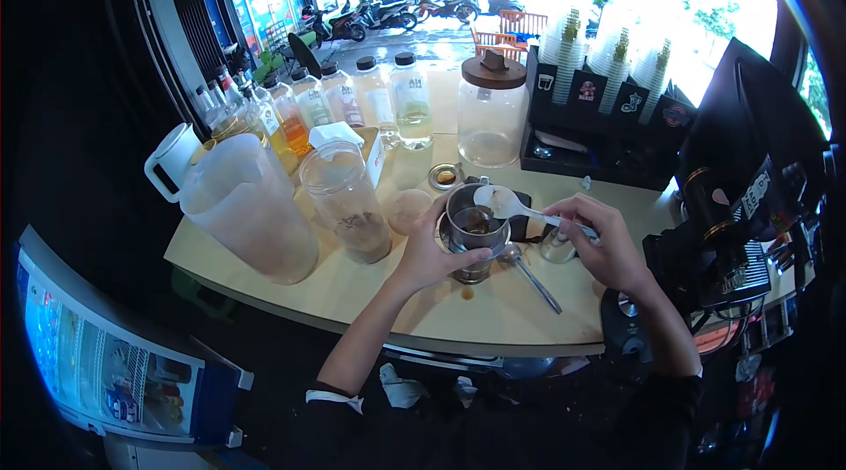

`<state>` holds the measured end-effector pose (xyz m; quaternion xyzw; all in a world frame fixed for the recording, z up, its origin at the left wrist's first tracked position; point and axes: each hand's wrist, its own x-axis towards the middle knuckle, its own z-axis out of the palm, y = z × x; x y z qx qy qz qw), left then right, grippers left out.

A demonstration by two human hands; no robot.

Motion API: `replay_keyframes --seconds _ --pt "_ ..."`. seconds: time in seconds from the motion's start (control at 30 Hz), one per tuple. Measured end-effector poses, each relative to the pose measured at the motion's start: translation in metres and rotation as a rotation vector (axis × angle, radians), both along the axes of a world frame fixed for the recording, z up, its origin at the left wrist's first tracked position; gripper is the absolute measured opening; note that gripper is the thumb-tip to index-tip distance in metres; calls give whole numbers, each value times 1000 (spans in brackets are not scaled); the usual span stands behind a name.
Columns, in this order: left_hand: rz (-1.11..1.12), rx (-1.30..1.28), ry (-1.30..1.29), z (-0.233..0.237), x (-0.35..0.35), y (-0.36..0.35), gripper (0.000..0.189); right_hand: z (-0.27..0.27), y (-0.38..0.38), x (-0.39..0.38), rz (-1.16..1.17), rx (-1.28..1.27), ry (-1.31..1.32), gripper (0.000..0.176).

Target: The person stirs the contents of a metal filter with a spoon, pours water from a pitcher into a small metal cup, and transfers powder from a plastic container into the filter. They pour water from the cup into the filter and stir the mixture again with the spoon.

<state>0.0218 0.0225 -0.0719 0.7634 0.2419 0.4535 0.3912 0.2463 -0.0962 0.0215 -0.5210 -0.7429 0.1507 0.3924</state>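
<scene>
My left hand (425, 253) is wrapped around a clear glass (477, 241) with something dark inside. It seems to stand on or in a shiny metal vessel, though my fingers hide part of that. In my right hand (608, 239) is a white plastic spoon (520, 209), its bowl tilted over the glass's rim with a little brown residue on it. A metal spoon (536, 281) lies on the counter just right of the glass. To the left stands an open clear plastic jar (354, 222) with brown powder at the bottom, a round translucent lid (410, 211) beside it.
A large frosted pitcher (247, 214) stands at the left. Several bottles (411, 104) and a wooden-lidded glass jar (493, 118) line the back. A black cup rack (599, 131) and a coffee machine (718, 232) occupy the right. A small glass (557, 248) sits under my right hand.
</scene>
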Motion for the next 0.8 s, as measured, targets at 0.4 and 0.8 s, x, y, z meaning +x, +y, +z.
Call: replay_keyframes --seconds 0.4,0.8 --pt "99 133 52 8 -63 -6 72 32 56 -33 147 -172 199 17" --pt "172 75 63 14 -136 -24 53 62 168 -166 265 -55 -383 19"
